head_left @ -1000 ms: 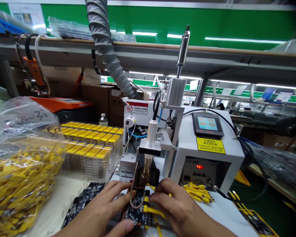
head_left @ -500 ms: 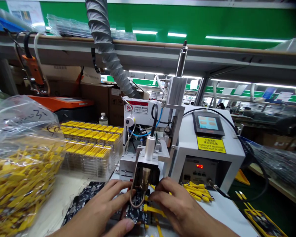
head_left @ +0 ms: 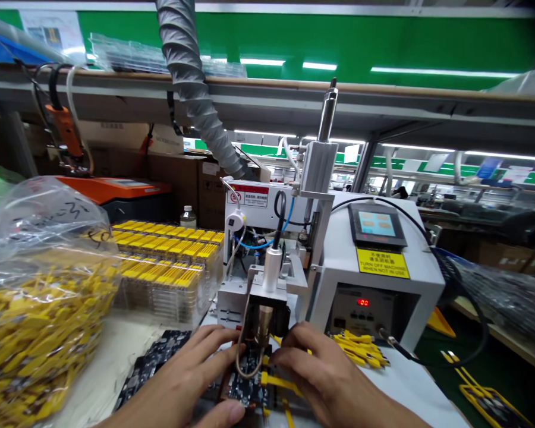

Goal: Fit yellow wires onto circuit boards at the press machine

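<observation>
A black circuit board (head_left: 245,389) lies beneath the metal head (head_left: 264,324) of a bench machine, with a thin looped tube in front of it. My left hand (head_left: 196,374) rests at the board's left side, thumb at its lower part and fingers pointing toward the machine head. On the right, my right hand (head_left: 316,368) has its fingers bent together at the board's right edge, by a yellow strip (head_left: 280,382). Whatever is between those fingertips is too small to make out. More black boards (head_left: 149,362) lie left of my left hand.
A clear bag of yellow parts (head_left: 40,333) fills the left side. Behind it stand trays of yellow pieces (head_left: 160,273). A control box (head_left: 378,238) stands at the right, with loose yellow connectors (head_left: 359,349) in front. A grey hose (head_left: 189,77) hangs above.
The view has shifted slightly. The red display on the control box shows different digits. Both hands stay in nearly the same place at the board.
</observation>
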Demonstrator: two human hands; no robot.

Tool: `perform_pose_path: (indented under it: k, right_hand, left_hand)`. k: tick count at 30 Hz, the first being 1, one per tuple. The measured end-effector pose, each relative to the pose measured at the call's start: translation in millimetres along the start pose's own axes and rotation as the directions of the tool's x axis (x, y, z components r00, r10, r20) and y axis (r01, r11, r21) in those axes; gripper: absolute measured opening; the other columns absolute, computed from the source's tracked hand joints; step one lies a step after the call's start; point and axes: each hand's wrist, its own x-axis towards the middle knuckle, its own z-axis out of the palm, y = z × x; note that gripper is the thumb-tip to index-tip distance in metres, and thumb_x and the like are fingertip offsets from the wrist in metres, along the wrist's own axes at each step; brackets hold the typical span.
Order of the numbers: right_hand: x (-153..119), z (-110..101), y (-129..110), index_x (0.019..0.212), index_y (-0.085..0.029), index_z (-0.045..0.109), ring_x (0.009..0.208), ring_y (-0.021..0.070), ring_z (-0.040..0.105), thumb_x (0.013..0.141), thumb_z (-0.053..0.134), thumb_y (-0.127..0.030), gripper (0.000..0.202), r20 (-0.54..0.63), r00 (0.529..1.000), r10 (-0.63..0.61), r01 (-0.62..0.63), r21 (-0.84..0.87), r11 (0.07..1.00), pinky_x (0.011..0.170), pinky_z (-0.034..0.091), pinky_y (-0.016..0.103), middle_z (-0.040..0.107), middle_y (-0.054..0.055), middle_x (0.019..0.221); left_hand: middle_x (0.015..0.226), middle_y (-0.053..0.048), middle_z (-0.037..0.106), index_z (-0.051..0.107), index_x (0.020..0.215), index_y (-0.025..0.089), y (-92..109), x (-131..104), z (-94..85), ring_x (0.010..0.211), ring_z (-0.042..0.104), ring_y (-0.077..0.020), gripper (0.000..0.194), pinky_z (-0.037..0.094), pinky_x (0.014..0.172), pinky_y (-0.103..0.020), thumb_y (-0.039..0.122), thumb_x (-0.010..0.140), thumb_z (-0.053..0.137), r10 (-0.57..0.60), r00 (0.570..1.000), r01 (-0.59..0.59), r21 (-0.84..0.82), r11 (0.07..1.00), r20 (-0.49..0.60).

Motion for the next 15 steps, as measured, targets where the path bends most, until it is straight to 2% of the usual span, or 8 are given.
perform_pose_path:
  k: [8, 15]
  right_hand:
    - [2.2, -3.4, -3.2, 0.104, -0.017, 0.07, 0.081, 0.0222, 0.063, 0.085, 0.05, -0.003, 0.03, 0.033, 0.998, 0.05, -0.051, 0.031, 0.998, 0.067, 0.053, 0.029, 0.064, 0.01, 0.092]
    - [0.3, -3.2, -3.4, 0.107, -0.014, 0.072, 0.081, 0.0224, 0.064, 0.091, 0.049, -0.009, 0.028, 0.073, 0.992, 0.104, -0.109, 0.072, 0.991, 0.069, 0.054, 0.03, 0.065, 0.013, 0.092]
  left_hand:
    - [0.138, -0.006, 0.059, 0.056, 0.135, 0.032, 0.9, -2.2, 1.0, 0.123, 0.057, -0.0277, 0.046, 0.052, 0.101, -0.035, 0.039, 0.09, 0.065, -0.014, 1.0, 0.014, -0.039, 0.999, 0.002]
    - [0.14, -0.005, 0.057, 0.054, 0.137, 0.032, -1.2, -3.1, 5.2, 0.126, 0.053, -0.0287, 0.05, 0.049, 0.104, -0.039, 0.035, 0.089, 0.067, -0.019, 1.0, 0.019, -0.016, 1.0, -0.024]
